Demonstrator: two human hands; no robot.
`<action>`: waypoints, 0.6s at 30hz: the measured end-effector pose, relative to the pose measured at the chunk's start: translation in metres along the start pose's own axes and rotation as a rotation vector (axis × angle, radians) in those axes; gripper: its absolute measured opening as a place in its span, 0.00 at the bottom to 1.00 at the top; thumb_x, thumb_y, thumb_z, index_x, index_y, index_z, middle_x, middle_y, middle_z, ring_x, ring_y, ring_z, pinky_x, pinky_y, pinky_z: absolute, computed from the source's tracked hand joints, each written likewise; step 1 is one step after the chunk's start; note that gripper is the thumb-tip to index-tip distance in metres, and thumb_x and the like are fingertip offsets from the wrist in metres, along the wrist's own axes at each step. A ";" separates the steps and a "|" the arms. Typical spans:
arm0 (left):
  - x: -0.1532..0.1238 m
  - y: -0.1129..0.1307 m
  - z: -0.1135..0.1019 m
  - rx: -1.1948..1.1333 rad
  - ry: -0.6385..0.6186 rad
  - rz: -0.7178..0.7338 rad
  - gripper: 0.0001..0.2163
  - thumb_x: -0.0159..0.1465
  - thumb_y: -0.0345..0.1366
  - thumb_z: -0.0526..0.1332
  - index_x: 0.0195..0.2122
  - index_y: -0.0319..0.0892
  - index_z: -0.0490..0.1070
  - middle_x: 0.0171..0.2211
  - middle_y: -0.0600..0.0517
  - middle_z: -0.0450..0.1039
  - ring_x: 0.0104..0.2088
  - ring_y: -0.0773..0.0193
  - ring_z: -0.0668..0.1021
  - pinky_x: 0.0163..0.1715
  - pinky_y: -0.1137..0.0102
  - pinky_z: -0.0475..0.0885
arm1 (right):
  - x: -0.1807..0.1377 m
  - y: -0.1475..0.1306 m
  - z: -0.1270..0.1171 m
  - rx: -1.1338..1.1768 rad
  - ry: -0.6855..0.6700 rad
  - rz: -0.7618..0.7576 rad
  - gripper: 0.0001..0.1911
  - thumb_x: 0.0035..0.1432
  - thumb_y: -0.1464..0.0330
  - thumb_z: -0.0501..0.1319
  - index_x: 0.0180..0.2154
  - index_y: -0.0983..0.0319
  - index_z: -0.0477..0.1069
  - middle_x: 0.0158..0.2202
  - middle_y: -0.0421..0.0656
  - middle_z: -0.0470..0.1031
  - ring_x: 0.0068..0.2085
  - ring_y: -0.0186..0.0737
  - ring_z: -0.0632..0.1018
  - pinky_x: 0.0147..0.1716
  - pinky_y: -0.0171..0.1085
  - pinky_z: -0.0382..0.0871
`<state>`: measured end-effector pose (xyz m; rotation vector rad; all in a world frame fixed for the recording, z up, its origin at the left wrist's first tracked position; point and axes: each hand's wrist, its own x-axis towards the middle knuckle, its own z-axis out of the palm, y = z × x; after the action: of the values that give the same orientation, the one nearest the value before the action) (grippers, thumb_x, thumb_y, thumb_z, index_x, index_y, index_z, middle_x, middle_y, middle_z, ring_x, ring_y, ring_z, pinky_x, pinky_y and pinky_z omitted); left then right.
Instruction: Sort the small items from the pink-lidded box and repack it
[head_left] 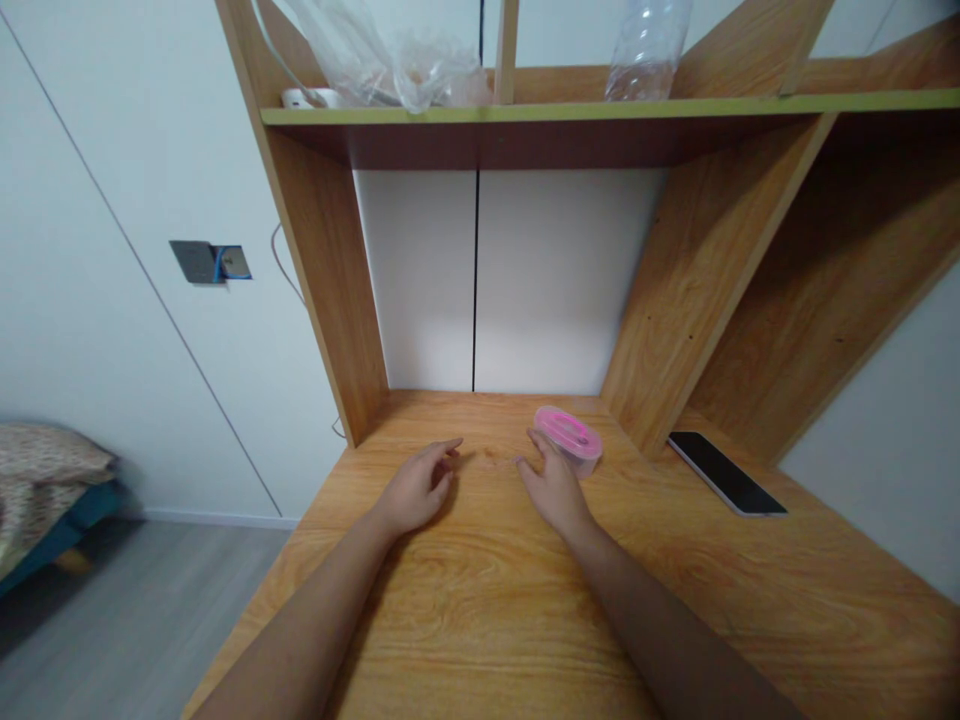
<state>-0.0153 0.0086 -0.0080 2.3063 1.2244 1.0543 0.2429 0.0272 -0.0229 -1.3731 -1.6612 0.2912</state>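
Both my hands rest on a wooden desk (480, 600). My left hand (416, 487) lies palm down at the middle of the desk, fingers stretched forward and slightly apart, holding nothing. My right hand (553, 485) also lies flat with fingers extended; its fingertips touch the near side of a small round clear box with a pink lid (568, 436) that stands just beyond it.
A black phone (725, 472) lies flat at the right, beside a slanted wooden divider (697, 290). Overhead, a shelf (600, 108) carries clear plastic bags (390, 60) and a plastic bottle (646, 45). At the left are a white wall, floor and a bed corner (45, 490).
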 end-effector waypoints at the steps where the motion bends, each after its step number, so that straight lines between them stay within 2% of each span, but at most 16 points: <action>1: 0.000 -0.001 0.000 0.001 0.000 0.000 0.24 0.65 0.29 0.56 0.63 0.43 0.63 0.52 0.44 0.74 0.46 0.59 0.78 0.52 0.59 0.73 | 0.003 0.004 -0.002 -0.016 0.017 0.022 0.28 0.60 0.63 0.58 0.60 0.66 0.67 0.61 0.53 0.70 0.64 0.52 0.68 0.66 0.53 0.56; 8: 0.000 -0.001 0.000 0.001 -0.012 0.007 0.24 0.64 0.29 0.57 0.63 0.42 0.63 0.51 0.44 0.75 0.46 0.58 0.78 0.52 0.60 0.72 | 0.018 0.020 -0.014 -0.038 0.137 0.135 0.29 0.56 0.63 0.58 0.58 0.67 0.70 0.61 0.55 0.70 0.65 0.56 0.67 0.67 0.54 0.54; 13: -0.001 0.001 -0.001 0.009 -0.015 0.003 0.23 0.64 0.30 0.57 0.62 0.43 0.64 0.50 0.45 0.75 0.46 0.58 0.78 0.53 0.59 0.72 | 0.027 0.036 -0.024 0.009 0.265 0.160 0.24 0.54 0.64 0.58 0.51 0.65 0.75 0.53 0.53 0.77 0.57 0.52 0.75 0.62 0.51 0.62; 18: 0.000 0.003 -0.001 0.008 -0.031 0.005 0.23 0.64 0.29 0.56 0.61 0.42 0.65 0.50 0.44 0.76 0.46 0.58 0.78 0.52 0.60 0.72 | 0.036 0.055 -0.039 0.009 0.335 0.214 0.21 0.53 0.65 0.56 0.46 0.64 0.77 0.48 0.52 0.80 0.51 0.51 0.79 0.56 0.48 0.68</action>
<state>-0.0148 0.0068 -0.0054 2.3243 1.2140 1.0131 0.3101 0.0634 -0.0222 -1.5043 -1.2403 0.1785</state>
